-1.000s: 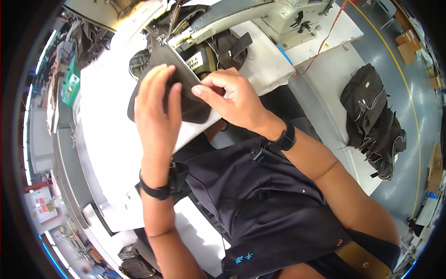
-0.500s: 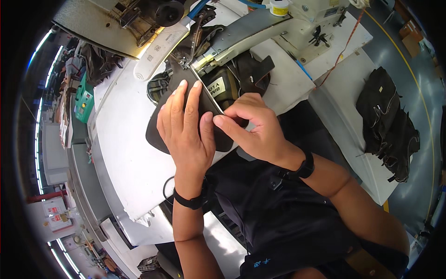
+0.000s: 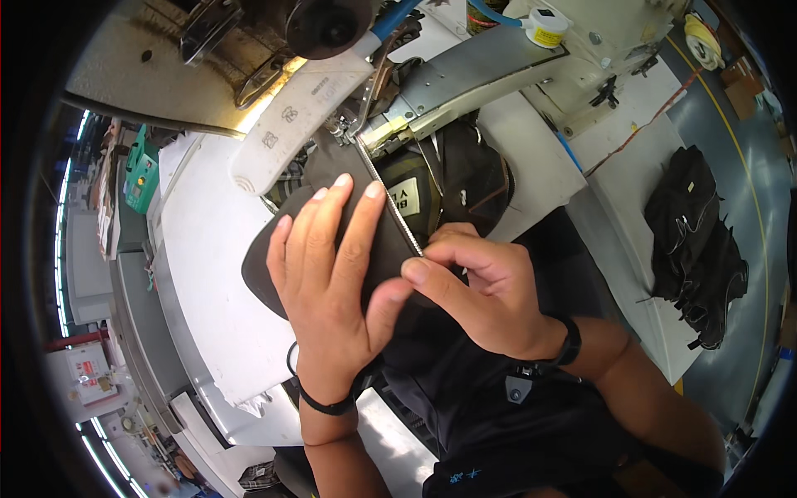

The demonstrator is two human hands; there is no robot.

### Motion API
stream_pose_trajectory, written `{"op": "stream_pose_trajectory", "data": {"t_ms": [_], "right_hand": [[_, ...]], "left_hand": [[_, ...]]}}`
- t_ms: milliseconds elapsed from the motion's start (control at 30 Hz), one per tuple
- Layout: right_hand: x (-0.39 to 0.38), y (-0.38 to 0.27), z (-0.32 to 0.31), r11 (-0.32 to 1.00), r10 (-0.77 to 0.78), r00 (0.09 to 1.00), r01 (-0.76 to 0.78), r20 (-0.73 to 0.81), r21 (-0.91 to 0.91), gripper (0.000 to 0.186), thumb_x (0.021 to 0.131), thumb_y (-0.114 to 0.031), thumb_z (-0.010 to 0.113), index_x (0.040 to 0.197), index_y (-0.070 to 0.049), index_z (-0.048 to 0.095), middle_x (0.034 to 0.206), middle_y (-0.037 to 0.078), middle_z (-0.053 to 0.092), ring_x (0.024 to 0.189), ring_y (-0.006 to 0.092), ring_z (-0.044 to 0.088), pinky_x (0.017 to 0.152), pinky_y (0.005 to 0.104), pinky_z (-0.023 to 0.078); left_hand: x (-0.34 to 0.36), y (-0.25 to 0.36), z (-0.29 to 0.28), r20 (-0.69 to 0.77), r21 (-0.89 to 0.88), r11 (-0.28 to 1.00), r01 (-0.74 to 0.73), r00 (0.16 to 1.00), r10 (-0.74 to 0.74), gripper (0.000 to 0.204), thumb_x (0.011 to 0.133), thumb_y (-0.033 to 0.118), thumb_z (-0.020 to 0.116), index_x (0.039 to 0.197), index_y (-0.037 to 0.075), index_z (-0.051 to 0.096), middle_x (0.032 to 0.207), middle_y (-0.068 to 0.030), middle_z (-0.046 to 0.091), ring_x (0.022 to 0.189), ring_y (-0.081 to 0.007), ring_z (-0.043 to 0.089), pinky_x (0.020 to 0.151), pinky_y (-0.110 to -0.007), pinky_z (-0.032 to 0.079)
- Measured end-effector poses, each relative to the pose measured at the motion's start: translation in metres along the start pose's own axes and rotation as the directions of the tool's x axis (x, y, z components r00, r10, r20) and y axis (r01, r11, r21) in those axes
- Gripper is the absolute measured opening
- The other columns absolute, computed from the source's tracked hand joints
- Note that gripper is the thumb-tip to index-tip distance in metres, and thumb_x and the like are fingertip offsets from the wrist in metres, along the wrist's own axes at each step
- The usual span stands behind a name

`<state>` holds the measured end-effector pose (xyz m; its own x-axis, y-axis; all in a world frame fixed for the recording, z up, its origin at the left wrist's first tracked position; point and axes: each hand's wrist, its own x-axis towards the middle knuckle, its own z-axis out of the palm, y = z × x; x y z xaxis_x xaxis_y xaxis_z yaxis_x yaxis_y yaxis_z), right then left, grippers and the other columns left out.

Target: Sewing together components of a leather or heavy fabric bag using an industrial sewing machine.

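My left hand (image 3: pixel 332 290) lies with fingers stretched over a dark brown fabric panel (image 3: pixel 382 249). A pale zipper strip (image 3: pixel 394 207) runs along the panel's right edge up to the metal presser parts (image 3: pixel 340 124) of a sewing machine (image 3: pixel 448 75). My right hand (image 3: pixel 490 307) pinches that edge at its lower end, thumb on top and curled fingers partly hidden. A dark bag piece with plaid fabric and a pale label (image 3: pixel 403 196) lies beside and under the panel.
The white worktable (image 3: pixel 199 282) extends left, with a green plastic case (image 3: pixel 143 174) beyond. A pile of dark fabric pieces (image 3: pixel 693 249) lies on a surface at right, near a floor aisle with cardboard boxes. A small white container (image 3: pixel 544 26) sits on the machine.
Since a second ago both hands and the panel appear lower and further right as the view shifted. My left fingers have straightened onto the panel. My right hand still pinches its edge.
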<state>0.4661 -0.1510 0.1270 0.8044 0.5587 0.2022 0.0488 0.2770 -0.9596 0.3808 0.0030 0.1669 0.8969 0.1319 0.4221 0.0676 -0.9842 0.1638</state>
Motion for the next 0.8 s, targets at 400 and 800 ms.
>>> {"op": "stream_pose_trajectory", "data": {"t_ms": [400,800], "right_hand": [[0.001,0.004,-0.003,0.995,0.069,0.996,-0.073,0.054,0.069,0.015,0.095,-0.012,0.078,0.09,0.0,0.073,0.075,0.002,0.063,0.074,0.0099,0.053,0.07,0.0267,0.044],[0.02,0.008,0.003,0.972,0.189,0.982,-0.191,0.029,0.133,0.019,0.1,-0.014,0.073,0.092,0.002,0.075,0.071,-0.005,0.061,0.069,-0.0002,0.05,0.057,0.0214,0.037]], "left_hand": [[0.001,-0.002,-0.015,0.176,0.007,1.0,0.008,0.984,-0.009,0.071,0.098,0.067,0.05,0.151,0.02,0.059,0.155,-0.0184,0.05,0.14,-0.0366,0.048,0.121,-0.053,0.024],[0.015,-0.018,-0.009,0.15,0.006,1.0,-0.021,0.988,0.02,0.065,0.095,0.055,0.063,0.148,0.019,0.06,0.154,-0.0149,0.052,0.14,-0.0368,0.049,0.118,-0.056,0.027]]}}
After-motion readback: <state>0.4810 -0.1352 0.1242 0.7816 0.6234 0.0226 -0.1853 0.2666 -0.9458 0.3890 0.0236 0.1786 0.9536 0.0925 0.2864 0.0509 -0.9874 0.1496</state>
